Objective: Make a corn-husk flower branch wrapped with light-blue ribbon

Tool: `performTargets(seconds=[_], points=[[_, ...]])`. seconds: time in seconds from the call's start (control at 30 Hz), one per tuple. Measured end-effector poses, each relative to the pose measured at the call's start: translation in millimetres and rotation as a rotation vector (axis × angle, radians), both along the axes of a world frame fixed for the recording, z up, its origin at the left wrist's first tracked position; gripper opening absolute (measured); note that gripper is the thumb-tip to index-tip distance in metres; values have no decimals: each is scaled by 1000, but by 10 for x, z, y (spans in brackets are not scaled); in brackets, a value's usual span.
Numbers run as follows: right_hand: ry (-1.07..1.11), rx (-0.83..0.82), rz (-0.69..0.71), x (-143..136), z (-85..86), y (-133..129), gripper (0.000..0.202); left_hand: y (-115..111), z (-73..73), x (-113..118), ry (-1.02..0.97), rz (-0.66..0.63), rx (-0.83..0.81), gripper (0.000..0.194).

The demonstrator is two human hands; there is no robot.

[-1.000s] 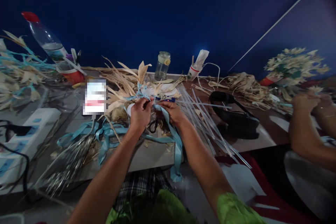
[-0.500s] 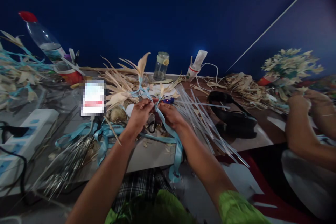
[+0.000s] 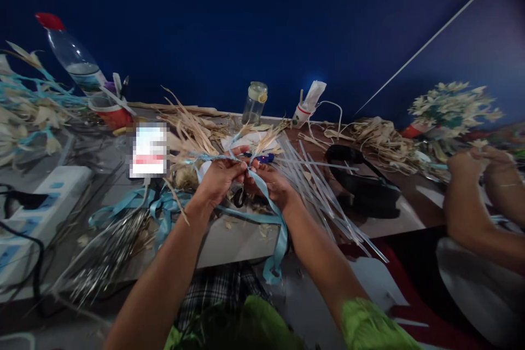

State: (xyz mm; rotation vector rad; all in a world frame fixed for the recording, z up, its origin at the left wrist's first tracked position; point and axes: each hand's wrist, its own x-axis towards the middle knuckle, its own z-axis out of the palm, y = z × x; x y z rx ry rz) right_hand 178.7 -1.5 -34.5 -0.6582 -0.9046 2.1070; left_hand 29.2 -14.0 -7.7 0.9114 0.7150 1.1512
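My left hand [image 3: 219, 179] is pinched on a stem wrapped in light blue ribbon [image 3: 205, 156], which runs off to the left above the fingers. Close beside it, my right hand [image 3: 271, 181] has its fingers closed on a light blue ribbon [image 3: 280, 249] where it meets the stem. From there the ribbon drapes over the right wrist and past the table edge. Pale dried husk petals [image 3: 266, 141] stick up just beyond the fingers. Black scissor-like handles [image 3: 238, 197] lie under the hands, partly hidden.
Clear plastic strips [image 3: 315, 191] and a black strapped object [image 3: 369, 186] lie to the right. On the left are thin metal wires [image 3: 109, 254], a power strip [image 3: 45, 213] and a bright blurred screen [image 3: 148, 149]. A jar [image 3: 254, 104] stands behind. Another person's hands [image 3: 471, 167] work at far right.
The wrapped stem has tipped from upright down to the left, and its flower end now points leftward. My left hand has turned with it; both hands stay close together.
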Motion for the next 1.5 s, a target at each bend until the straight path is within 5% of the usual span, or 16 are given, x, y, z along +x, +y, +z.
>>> performTargets(seconds=[0.23, 0.47, 0.77, 0.9, 1.03, 1.3, 1.5], points=[[19, 33, 62, -7, -15, 10, 22, -4, 3, -24, -36, -23, 31, 46], [-324, 250, -148, -13, -76, 65, 36, 64, -79, 42, 5, 301, -63, 34], [-909, 1110, -428, -141, 35, -129, 62, 105, -105, 12, 263, 453, -38, 24], [-1010, 1250, -499, -213, -16, -172, 43, 125, -147, 31, 255, 436, -12, 26], [-936, 1105, -565, -214, 15, -127, 11, 134, -189, 37, 238, 399, -42, 27], [-332, 163, -444, -178, 132, -69, 22, 79, -136, 75, 269, 357, -11, 24], [-244, 38, -433, -174, 117, -45, 22, 71, -133, 79, 318, 335, 25, 22]])
